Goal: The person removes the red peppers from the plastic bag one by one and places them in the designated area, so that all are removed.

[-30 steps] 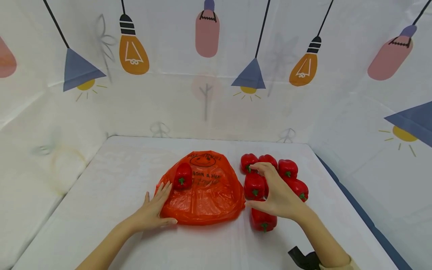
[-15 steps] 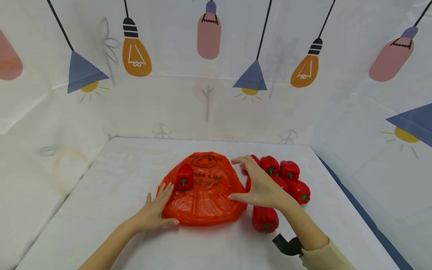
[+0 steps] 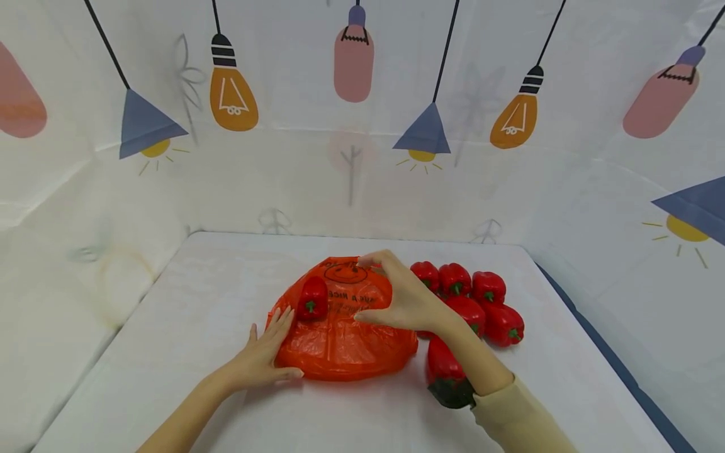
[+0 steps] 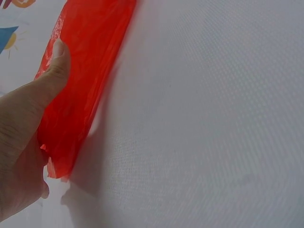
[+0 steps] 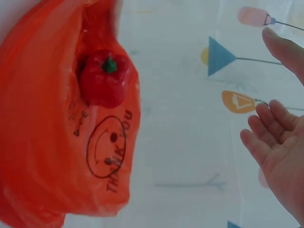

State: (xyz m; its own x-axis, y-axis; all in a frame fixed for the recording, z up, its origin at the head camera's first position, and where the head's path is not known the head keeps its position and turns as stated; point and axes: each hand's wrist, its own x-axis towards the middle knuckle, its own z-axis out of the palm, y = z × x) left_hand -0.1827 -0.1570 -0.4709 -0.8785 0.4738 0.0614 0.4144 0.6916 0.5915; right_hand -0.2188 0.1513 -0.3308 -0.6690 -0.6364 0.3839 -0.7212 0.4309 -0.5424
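Observation:
An orange-red plastic bag with a printed smiley lies on the white table. One red bell pepper with a green stem rests on the bag's upper left part. My left hand has its fingers spread against the bag's left edge; the left wrist view shows its thumb along the bag. Above the bag's right half is my right hand, thumb and fingers apart, holding nothing. In the right wrist view this hand is clear of both bag and pepper.
Several red bell peppers are grouped on the right of the table. A nearer pepper is partly covered by my right forearm and a dark strap at the wrist. A lamp-patterned sheet hangs behind the table.
My right hand has moved left, from over the pepper group to over the bag, without taking a pepper. My left hand keeps its place at the bag's edge.

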